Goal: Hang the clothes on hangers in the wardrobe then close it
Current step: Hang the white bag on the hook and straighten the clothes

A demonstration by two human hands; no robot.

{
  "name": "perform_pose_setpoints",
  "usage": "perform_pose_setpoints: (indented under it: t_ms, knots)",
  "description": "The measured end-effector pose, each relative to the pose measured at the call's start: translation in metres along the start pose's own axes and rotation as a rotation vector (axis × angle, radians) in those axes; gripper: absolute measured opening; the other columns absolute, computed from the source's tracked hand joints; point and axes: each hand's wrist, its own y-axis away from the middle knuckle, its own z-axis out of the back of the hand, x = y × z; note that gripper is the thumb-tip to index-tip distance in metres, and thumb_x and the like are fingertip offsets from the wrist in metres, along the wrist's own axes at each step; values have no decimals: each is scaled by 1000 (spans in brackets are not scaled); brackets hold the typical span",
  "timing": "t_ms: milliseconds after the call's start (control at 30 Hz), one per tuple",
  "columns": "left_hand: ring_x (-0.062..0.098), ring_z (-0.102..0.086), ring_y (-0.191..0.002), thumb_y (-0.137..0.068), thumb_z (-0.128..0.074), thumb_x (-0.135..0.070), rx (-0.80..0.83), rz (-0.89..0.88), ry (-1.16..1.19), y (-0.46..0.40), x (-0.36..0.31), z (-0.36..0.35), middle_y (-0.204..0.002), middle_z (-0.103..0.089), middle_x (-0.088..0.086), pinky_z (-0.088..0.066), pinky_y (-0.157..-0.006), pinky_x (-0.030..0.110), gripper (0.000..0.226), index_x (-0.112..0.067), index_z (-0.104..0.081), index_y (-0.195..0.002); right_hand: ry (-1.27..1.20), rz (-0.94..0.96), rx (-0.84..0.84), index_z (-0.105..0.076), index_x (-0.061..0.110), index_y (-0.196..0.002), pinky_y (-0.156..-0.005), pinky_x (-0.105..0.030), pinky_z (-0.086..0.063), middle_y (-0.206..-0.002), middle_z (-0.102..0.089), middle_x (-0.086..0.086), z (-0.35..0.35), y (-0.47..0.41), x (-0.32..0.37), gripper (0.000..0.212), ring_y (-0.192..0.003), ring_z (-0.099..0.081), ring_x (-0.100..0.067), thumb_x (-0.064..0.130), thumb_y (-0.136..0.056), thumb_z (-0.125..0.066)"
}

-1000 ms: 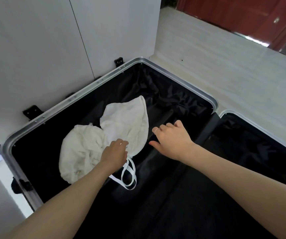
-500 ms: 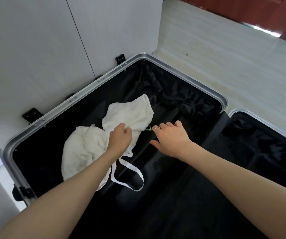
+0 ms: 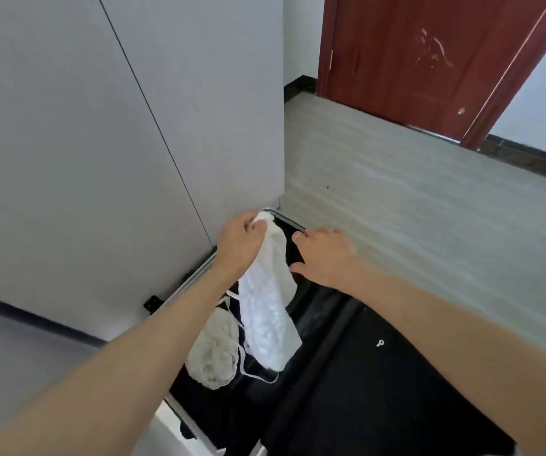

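Two garments: we hold the white top (image 3: 266, 311) up above the open suitcase (image 3: 347, 373); a cream one (image 3: 212, 350) lies in the suitcase beneath it.
Left hand (image 3: 237, 245): our grip is closed, pinching the top's upper edge, so it hangs long over the suitcase.
Right hand (image 3: 322, 258): fingers spread and holding nothing, just beside the top, over the suitcase's far corner.
Straps (image 3: 248, 363): thin loops dangle low, near the cream garment.
Doing it well: we judge we should lift clear of the suitcase, catch the straps with the free hand, then find the shoulders for a hanger.
Wardrobe (image 3: 100, 143): its grey doors stand shut behind the suitcase; no hanger shows.
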Motion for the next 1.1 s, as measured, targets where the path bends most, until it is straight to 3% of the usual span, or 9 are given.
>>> perform_pose_setpoints:
  t_ms: [167,333,400,467,533,700,833,1033,1100]
  knots:
    - [6,-43,-57,-87,-49,-9,52,-33,57,27,-138,76,-61,-50,-7,-33,-52,12,25,-22,-57,-67,-279,-26,-19,-27,15,-143,-89,-39,-41,-136,-43,-6,139,57,-3,77,-124,-43,-29,47,-83,-63]
    - [14,-45,-63,-86,-49,-5,117,-88,159,59,-283,168,-60,-51,-5,-37,-63,26,26,-14,-59,-63,-658,-14,-87,-9,13,-150,-96,-31,-37,-145,-37,-8,297,122,-6,105,-131,-38,-29,37,-73,-77]
    - [15,-46,-64,-87,-49,-6,149,-114,162,77,-331,202,-64,-51,1,-38,-63,27,21,-9,-60,-70,-723,24,-61,-34,9,-140,-91,-30,-41,-133,-49,-7,352,145,-6,82,-121,-48,-27,28,-74,-77]
    - [12,-47,-63,-88,-49,-9,159,-137,139,95,-369,234,-65,-53,-2,-38,-60,23,21,-14,-61,-72,-714,69,-41,-57,2,-109,-81,-33,-47,-109,-61,-11,401,169,-2,39,-101,-57,-28,21,-79,-73]
    - [11,-45,-61,-90,-46,-11,150,-155,129,115,-398,263,-65,-51,-3,-36,-56,21,23,-19,-59,-72,-754,69,-30,-58,8,-78,-59,-23,-42,-79,-59,-4,444,195,7,15,-74,-56,-19,18,-83,-68]
    - [15,-42,-62,-95,-42,-16,135,-159,102,163,-433,322,-68,-47,-1,-34,-58,25,26,-19,-52,-72,-880,90,5,-50,15,-74,-53,-17,-33,-68,-50,7,517,249,39,15,-59,-47,-6,10,-83,-61]
    - [17,-50,-75,-97,-38,-23,188,-144,73,207,-433,367,-84,-55,5,-40,-71,29,26,-10,-61,-100,-831,131,72,-52,16,-72,-55,-20,-37,-66,-55,7,543,276,80,11,-63,-54,-10,15,-79,-61]
    - [8,-42,-64,-101,-32,-28,244,-164,29,283,-423,438,-69,-46,-7,-35,-64,19,31,-26,-55,-80,-907,183,203,-48,11,-73,-50,-21,-36,-62,-50,2,559,318,163,11,-54,-49,-10,12,-81,-54]
    - [7,-46,-67,-101,-32,-30,253,-133,37,309,-407,475,-72,-49,-7,-38,-63,18,30,-23,-58,-86,-921,213,285,-53,8,-81,-54,-23,-39,-71,-53,-5,560,330,197,10,-61,-53,-13,16,-80,-58]
